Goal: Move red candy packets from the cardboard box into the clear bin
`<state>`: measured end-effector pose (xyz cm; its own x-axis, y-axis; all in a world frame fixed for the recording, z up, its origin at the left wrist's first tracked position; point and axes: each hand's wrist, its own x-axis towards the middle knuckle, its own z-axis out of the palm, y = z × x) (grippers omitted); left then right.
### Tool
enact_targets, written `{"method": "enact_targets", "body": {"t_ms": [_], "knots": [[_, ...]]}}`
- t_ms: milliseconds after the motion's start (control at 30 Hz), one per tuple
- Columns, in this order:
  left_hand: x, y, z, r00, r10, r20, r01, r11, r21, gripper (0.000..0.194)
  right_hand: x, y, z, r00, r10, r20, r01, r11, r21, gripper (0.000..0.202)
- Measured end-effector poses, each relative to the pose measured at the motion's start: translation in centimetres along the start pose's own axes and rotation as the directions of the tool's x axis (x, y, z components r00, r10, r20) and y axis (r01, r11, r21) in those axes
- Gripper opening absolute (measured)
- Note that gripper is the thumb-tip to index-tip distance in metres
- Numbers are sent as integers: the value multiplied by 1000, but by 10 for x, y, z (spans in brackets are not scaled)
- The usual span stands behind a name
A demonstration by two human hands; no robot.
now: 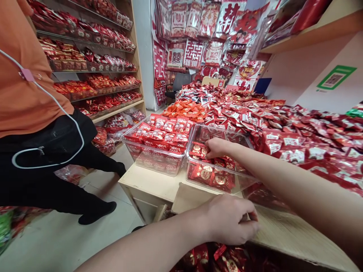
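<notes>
My right hand (pixel 218 147) reaches into a transparent plastic box (pixel 211 179). Its fingers are pinched together on a small red candy packet (pixel 199 149) at the box's left side. More red packets with round gold prints (pixel 205 173) lie in rows in the same box. Nearer to me, my left hand (pixel 232 219) is closed, with its fingers curled; what they hold, if anything, is hidden. It hovers above an open cardboard carton (pixel 193 198) by the table edge. Loose red and gold candy packets (pixel 227 258) show inside that carton, below my left hand.
A second transparent box (pixel 159 166) of red packets stands to the left on the wooden table (pixel 147 185). Heaps of red packets (pixel 241 113) spread behind and right. A person in an orange top (pixel 31 83) stands at left, before stocked shelves (pixel 96 70).
</notes>
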<state>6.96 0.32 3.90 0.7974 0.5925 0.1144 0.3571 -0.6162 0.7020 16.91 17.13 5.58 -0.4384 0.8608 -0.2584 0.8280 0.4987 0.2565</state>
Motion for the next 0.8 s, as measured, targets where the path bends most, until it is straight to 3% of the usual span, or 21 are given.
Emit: {"method": "enact_targets", "body": {"t_ms": [300, 433, 600, 800], "knots": [[-1, 1, 0, 1000, 0, -27, 0, 1000, -25, 20, 0, -4, -4, 999, -3, -41, 4, 1000, 21, 33], [0, 0, 1, 999, 11, -30, -13, 999, -36, 19, -11, -8, -9, 997, -73, -23, 75, 995, 73, 27], [0, 0, 0, 1000, 14, -22, -15, 1000, -24, 19, -20, -19, -2, 985, -163, 52, 157, 982, 105, 25], [0, 1, 0, 1000, 12, -10, -12, 1000, -13, 20, -21, -12, 5, 992, -121, 32, 118, 989, 84, 17]]}}
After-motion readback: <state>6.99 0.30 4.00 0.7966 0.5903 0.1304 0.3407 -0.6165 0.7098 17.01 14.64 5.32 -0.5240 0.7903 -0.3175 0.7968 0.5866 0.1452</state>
